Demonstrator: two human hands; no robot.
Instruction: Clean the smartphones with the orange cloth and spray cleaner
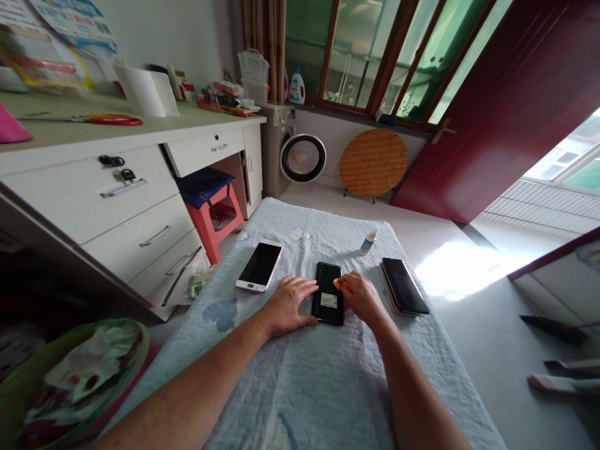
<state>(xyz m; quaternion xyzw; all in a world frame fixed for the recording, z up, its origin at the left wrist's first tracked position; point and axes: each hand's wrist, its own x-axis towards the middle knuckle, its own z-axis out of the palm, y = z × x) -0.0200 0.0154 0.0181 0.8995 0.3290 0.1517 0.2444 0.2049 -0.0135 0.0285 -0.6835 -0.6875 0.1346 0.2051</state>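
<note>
Phone (329, 284), black and glossy, lay apparently back side up on the pale blue cloth (323, 387) in the head view, between the person's two hands, its long sides running away from the body, probably so both hands could reach it evenly. The left hand (291, 304) rested flat, fingers spread and loosely stretched, thumb apart, the tips at the phone's left edge, seemingly as a stop against sliding on soft fabric. The right hand (360, 297) came in from the other side with fingers curled and bunched over the upper right part of the back; whether they pinched some small thing could not be made out. A whitish rectangular label (329, 300) sat on the lower half of that back.

The white phone (259, 267) lay apart to the left, dark screen up, and the dark phone (407, 286) lay to the right upon a thin brownish layer, both presumably set aside to leave the middle free. A small spray bottle (369, 241) with a clear cap stood beyond the right hand, within easy reach.

The cloth looked quilted and wrinkled, a soft contrast to the phones' smooth, round-cornered slabs. Farther off, a round tabletop (374, 162) of striped, wood-coloured boards leaned by the wall
</note>
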